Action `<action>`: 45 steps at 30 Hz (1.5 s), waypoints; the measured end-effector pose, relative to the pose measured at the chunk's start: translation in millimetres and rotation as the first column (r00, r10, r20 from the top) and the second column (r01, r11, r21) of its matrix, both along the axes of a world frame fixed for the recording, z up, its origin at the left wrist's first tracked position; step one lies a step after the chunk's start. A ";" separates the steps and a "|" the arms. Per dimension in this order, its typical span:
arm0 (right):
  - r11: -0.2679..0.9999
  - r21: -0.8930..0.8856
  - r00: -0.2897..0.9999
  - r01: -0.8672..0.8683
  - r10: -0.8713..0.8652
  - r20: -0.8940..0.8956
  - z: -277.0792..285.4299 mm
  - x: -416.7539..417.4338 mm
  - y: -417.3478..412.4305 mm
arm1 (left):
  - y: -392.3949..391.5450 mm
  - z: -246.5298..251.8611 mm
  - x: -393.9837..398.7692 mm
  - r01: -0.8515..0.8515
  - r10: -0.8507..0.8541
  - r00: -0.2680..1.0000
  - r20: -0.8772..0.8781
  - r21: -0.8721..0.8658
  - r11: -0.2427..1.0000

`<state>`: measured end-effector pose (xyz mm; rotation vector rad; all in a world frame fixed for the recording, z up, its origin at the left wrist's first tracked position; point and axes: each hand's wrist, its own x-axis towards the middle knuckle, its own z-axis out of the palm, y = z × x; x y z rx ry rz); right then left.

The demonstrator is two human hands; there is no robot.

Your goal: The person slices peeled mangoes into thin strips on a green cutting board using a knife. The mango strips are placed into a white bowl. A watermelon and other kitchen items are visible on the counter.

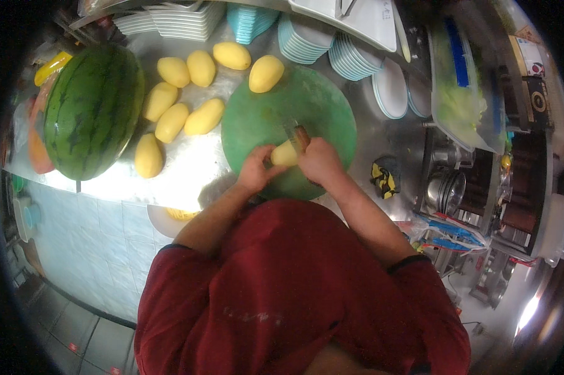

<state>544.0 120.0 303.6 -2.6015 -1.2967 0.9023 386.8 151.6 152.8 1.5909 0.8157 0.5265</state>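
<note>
Over the near part of a round green cutting board (pixel 310 98), my left hand (pixel 257 168) holds a pale yellow peeled fruit (pixel 284 154), likely a mango, between thumb and fingers. My right hand (pixel 323 161) is closed on the wooden handle of a knife (pixel 302 137), whose blurred blade lies at the fruit's far side. One peeled mango (pixel 266 73) rests at the board's far left edge. Left of the board, several more peeled mangoes (pixel 171 123) lie on the steel counter. How deep the blade sits in the fruit cannot be seen.
A whole watermelon (pixel 94 112) stands at the left of the counter. Stacked dishes (pixel 305 40) and a white tray (pixel 366 23) line the far side. A clear plastic container (pixel 460 103) of green leaves is at right. A black and yellow item (pixel 384 178) lies right of the board.
</note>
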 end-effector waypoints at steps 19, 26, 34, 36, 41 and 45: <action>0.988 0.132 0.992 0.081 -0.066 -0.111 -14.3 32.5 -25.5 | -5.4 10.1 13.1 0.092 -0.067 0.993 -0.101 0.265 0.960; 0.983 0.166 0.993 0.078 -0.061 -0.101 -5.0 28.4 -41.0 | -13.5 19.7 33.2 0.132 -0.109 0.991 -0.082 0.375 0.918; 0.985 0.174 0.997 -0.010 -0.003 0.075 -7.1 7.0 -65.2 | -29.1 17.1 34.5 0.116 -0.061 0.986 -0.154 0.383 0.917; 0.994 0.094 0.996 -0.061 0.055 0.069 0.1 4.6 -60.9 | -24.5 14.6 36.4 0.104 -0.038 0.982 -0.184 0.360 0.927; 0.981 0.192 1.000 -0.009 0.012 -0.015 -9.5 19.3 -78.6 | -35.0 14.2 44.9 0.019 0.013 0.997 -0.080 0.388 0.922; 0.958 0.283 0.997 -0.042 0.058 -0.047 -24.0 35.6 -94.1 | -36.6 10.5 52.2 -0.012 0.043 0.998 -0.056 0.466 0.884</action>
